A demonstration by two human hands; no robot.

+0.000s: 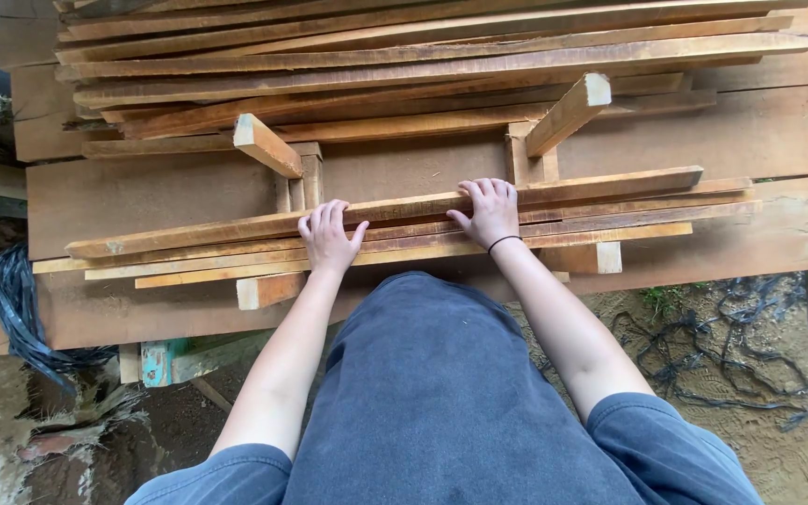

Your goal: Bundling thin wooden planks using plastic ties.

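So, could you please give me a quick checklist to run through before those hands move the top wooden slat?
1. Left hand flat on the long, pale brown top wooden slat: ok.
2. Right hand on the same slat: ok.
3. Fingers curled under its edge: cannot tell.
4. Slat resting on the thin slat stack: ok.
5. Two square wooden cross blocks clear of the hands: ok.
6. Black cord on the ground clear of feet: cannot tell.

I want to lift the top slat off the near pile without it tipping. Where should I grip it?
Probably near its middle, from the near long edge, hands spread apart. The top slat is long, thin and lies slightly slanted; the left hand and right hand already rest there.
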